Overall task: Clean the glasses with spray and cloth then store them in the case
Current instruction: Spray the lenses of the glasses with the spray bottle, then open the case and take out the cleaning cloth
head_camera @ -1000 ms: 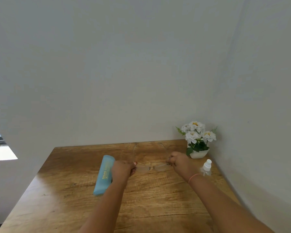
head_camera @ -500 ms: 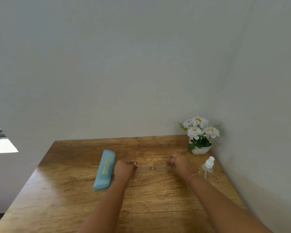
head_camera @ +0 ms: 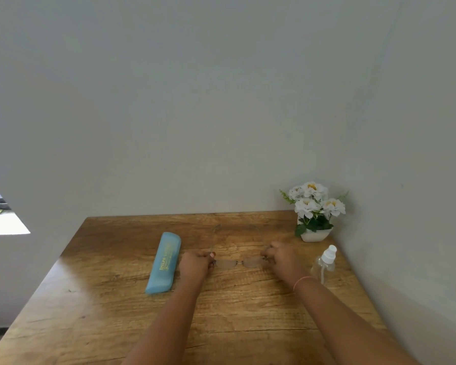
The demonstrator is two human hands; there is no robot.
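Thin, nearly clear rimless glasses (head_camera: 238, 263) sit low over the wooden table (head_camera: 116, 299), temples unfolded and pointing toward the wall. My left hand (head_camera: 196, 264) pinches the left end of the frame. My right hand (head_camera: 281, 258) pinches the right end. A light blue glasses case (head_camera: 164, 262) with yellow lettering lies closed just left of my left hand. A clear spray bottle (head_camera: 324, 264) with a white nozzle stands right of my right wrist. No cloth is in view.
A white pot of white flowers (head_camera: 313, 212) stands in the back right corner. Grey walls close the table at the back and right. A bright window opening (head_camera: 0, 219) shows at far left.
Both hands have lowered the glasses from above the table down to its surface. The view has tilted slightly, so the case and flowers sit a little differently in frame.
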